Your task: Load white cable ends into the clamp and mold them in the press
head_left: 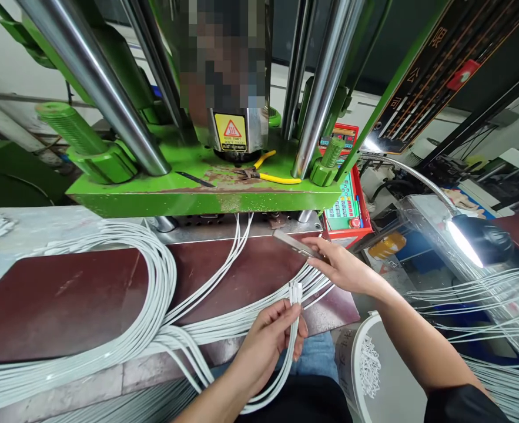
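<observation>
While the white cable ends (295, 291) stand bunched upright, pinched in your left hand (265, 335) near the table (268, 258), your right hand (338, 267) grips a flat metal tool (291, 241) before the green press (175, 204); you're apparently evening ends, which calls for steadiness.

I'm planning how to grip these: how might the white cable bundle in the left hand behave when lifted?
The white cable bundle is probably bendy yet springy, since it bows smoothly below the left hand. It seems fairly light, as one hand holds it. Being separate strands, it could fan apart if released.
</observation>
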The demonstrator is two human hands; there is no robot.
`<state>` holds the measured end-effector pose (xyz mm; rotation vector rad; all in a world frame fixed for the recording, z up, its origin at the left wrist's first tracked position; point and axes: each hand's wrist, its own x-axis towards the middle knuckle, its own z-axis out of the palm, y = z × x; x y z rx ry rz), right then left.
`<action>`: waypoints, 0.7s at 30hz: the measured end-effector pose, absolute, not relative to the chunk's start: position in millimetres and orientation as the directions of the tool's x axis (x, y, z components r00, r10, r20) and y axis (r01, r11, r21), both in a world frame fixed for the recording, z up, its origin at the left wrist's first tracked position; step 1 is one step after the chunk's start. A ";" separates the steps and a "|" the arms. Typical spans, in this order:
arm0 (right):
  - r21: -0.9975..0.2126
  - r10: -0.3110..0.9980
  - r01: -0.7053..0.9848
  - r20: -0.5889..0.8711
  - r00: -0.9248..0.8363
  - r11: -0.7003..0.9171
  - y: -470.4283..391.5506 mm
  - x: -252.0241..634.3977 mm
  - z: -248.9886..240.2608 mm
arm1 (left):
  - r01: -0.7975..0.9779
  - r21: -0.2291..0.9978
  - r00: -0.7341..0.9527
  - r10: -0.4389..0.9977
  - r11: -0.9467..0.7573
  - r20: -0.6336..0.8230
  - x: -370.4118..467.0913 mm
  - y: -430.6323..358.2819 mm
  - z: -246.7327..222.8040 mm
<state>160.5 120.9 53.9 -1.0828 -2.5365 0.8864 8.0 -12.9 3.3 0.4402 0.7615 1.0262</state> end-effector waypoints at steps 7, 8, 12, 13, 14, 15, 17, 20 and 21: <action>-0.954 0.683 0.278 -0.280 -0.675 -0.117 99.2 174.3 34.0 | -0.369 0.797 0.242 0.877 0.478 -0.414 17.1 -10.0 0.8; -0.957 0.696 0.240 -0.282 -0.660 -0.160 96.6 171.7 30.6 | -0.326 0.814 0.231 0.876 0.480 -0.424 18.1 -10.0 0.1; -0.942 0.723 0.130 -0.321 -0.612 -0.308 90.3 165.3 22.8 | -0.236 0.841 0.193 0.871 0.487 -0.451 19.9 -9.9 -2.6; -0.937 0.724 0.116 -0.328 -0.607 -0.328 89.8 164.9 21.7 | -0.226 0.846 0.193 0.873 0.483 -0.447 20.0 -10.0 -3.3; -0.935 0.724 0.106 -0.331 -0.606 -0.339 89.7 164.8 20.8 | -0.217 0.853 0.194 0.878 0.474 -0.438 20.0 -10.3 -4.2; -0.933 0.724 0.098 -0.333 -0.605 -0.347 89.7 164.8 20.0 | -0.206 0.863 0.195 0.883 0.462 -0.426 20.0 -10.6 -5.0; -0.929 0.726 0.080 -0.335 -0.600 -0.362 89.7 164.8 19.1 | -0.178 0.878 0.193 0.891 0.444 -0.411 20.3 -11.5 -6.2; -0.929 0.732 0.066 -0.329 -0.596 -0.364 88.2 164.4 19.4 | -0.155 0.882 0.174 0.891 0.446 -0.420 21.7 -12.2 -5.9; -0.933 0.733 0.070 -0.323 -0.598 -0.354 87.4 164.3 19.8 | -0.159 0.880 0.173 0.890 0.447 -0.421 22.2 -12.1 -5.1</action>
